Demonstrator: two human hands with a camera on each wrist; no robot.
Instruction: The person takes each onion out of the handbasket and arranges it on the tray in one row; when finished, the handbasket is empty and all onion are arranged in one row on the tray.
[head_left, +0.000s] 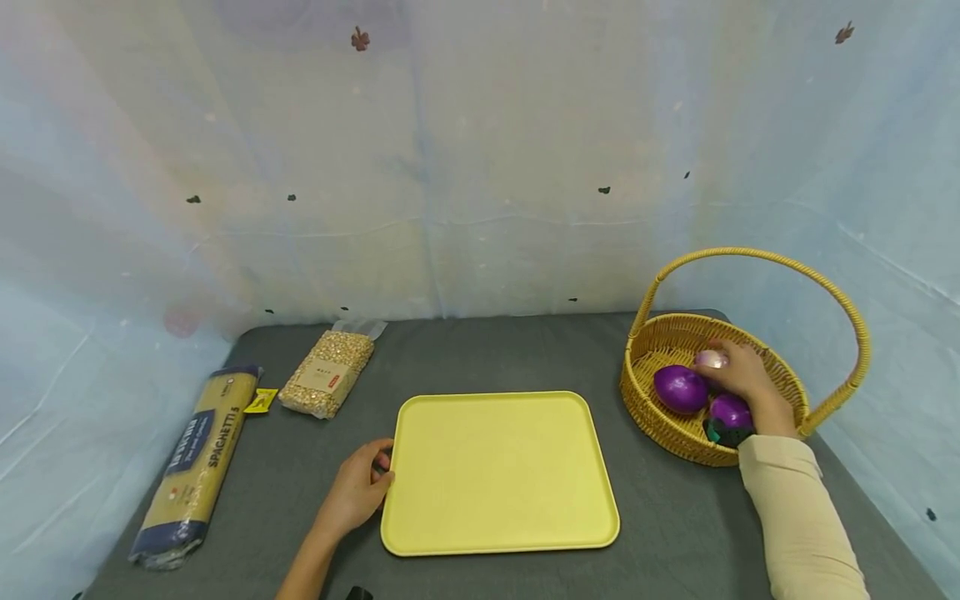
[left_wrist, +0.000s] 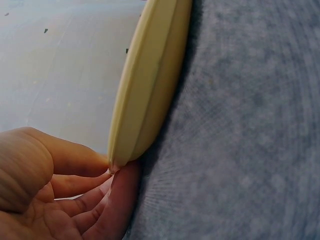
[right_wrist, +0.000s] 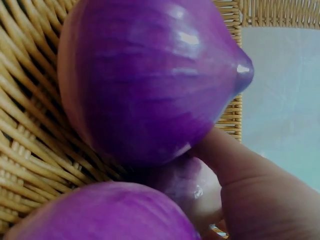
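Pale bulb (head_left: 709, 359), glossy, in wicker basket (head_left: 649, 419)

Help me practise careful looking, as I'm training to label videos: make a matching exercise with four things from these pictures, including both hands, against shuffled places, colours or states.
Things:
1. left hand
2. tray
3. right hand
4. spaghetti pack

Places, colours or states:
A. inside the basket
B. blue at both ends, lying left of both hands
C. plain yellow with rounded corners
D. holding the tray's edge

Pairs: 1-D, 2-C, 3-A, 4-B
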